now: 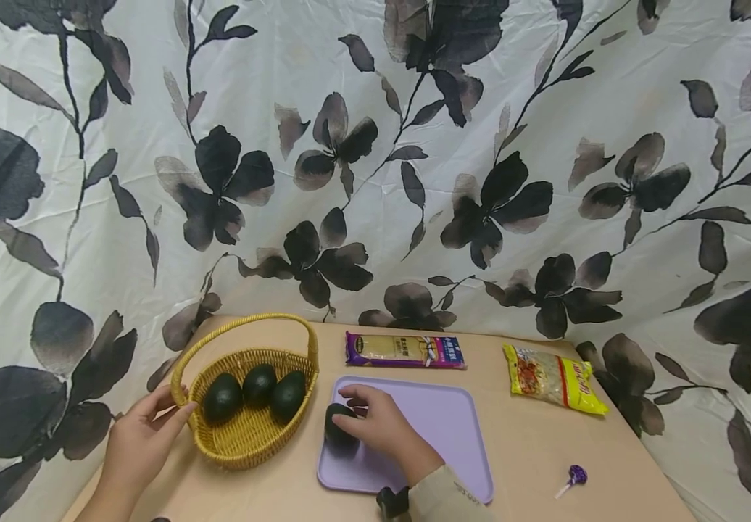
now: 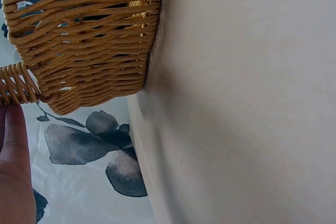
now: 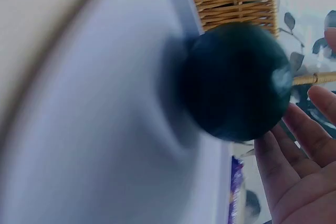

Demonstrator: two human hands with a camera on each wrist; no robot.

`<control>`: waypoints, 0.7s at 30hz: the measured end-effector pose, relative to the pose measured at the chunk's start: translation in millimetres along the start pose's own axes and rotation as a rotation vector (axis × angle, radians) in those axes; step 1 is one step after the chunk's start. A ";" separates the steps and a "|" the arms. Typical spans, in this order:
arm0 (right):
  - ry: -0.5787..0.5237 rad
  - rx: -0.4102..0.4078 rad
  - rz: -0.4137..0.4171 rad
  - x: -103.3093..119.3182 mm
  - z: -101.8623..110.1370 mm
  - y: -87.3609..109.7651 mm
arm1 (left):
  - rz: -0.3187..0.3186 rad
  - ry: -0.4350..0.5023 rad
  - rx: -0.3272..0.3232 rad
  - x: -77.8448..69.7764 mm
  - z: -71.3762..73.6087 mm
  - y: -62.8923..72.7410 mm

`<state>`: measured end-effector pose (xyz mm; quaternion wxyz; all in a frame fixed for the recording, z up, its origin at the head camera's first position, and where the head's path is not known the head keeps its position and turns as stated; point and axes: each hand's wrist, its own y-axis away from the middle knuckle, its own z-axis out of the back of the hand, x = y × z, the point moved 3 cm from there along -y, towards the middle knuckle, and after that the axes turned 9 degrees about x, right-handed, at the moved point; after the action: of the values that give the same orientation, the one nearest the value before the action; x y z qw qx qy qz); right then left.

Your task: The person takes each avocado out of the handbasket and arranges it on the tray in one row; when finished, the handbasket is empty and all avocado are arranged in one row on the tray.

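Observation:
My left hand (image 1: 141,433) pinches the base of the arched handle of a yellow wicker basket (image 1: 245,453), at its left side. Inside the basket sit three dark green avocados (image 1: 259,385). In the left wrist view, a finger (image 2: 14,145) lies against the handle's lower end beside the woven wall. Over the left part of a lilac tray (image 1: 437,413), my right hand (image 1: 382,428) reaches around another avocado (image 1: 338,428). The right wrist view shows that avocado (image 3: 239,82) close over the tray, with spread, fairly straight fingers (image 3: 278,166) at its side.
Behind the tray lies a purple-ended packet (image 1: 405,350). A yellow and clear food bag (image 1: 553,378) is at the table's right, and a purple-wrapped lollipop (image 1: 575,476) lies nearer. A floral curtain (image 1: 375,181) hangs along the table's back edge.

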<state>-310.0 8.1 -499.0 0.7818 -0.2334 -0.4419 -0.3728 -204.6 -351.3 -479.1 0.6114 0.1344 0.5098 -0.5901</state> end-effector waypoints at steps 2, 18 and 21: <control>0.014 0.004 0.010 5.5 0.7 -2.8 | 0.003 0.003 0.004 0.3 -0.7 0.4; 0.103 0.091 0.083 47.9 -11.5 -38.1 | 0.045 -0.010 0.006 -0.3 -2.3 -0.6; 0.119 0.119 0.090 54.1 -19.8 -47.8 | 0.052 -0.009 0.008 -1.0 -1.7 -0.2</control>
<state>-319.6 -55.3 -460.4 0.8351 -0.1837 -0.4053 -0.3236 -205.3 -349.5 -479.0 0.6285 0.1473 0.5010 -0.5765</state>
